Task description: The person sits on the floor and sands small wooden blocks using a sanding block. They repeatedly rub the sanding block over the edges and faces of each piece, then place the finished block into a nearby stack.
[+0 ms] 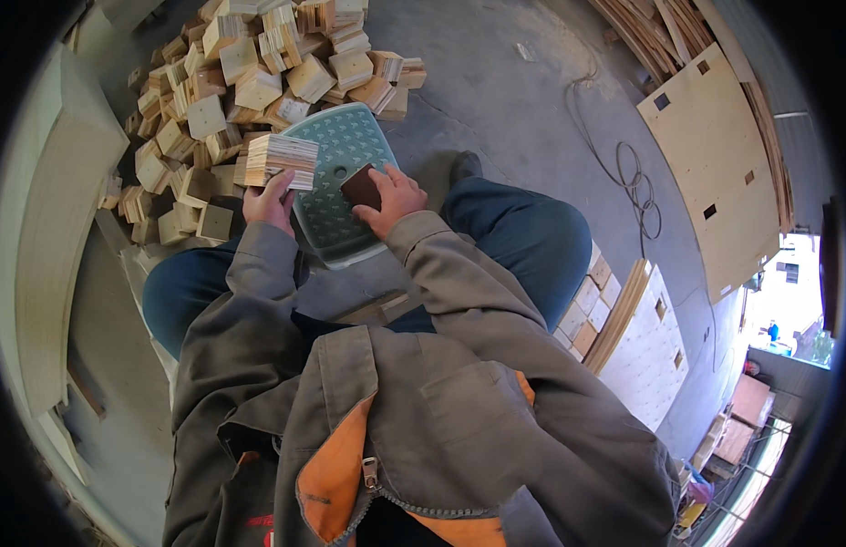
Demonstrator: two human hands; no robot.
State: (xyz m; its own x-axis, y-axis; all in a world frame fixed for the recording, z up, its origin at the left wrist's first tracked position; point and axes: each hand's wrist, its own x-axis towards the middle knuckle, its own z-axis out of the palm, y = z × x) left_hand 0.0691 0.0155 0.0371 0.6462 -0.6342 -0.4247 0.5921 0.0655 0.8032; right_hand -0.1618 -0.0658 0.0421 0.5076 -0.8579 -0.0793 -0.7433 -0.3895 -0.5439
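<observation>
Block near stool's left edge

Grey floor surrounds a looped cable. Right of it is a plywood panel, then a bright opening.

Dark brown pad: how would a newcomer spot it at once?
Find the green stool beside the heap of wooden blocks. At its right side, the right hand holds the dark brown pad, plain-coloured, unlike the pale, striped block in the left hand.
</observation>
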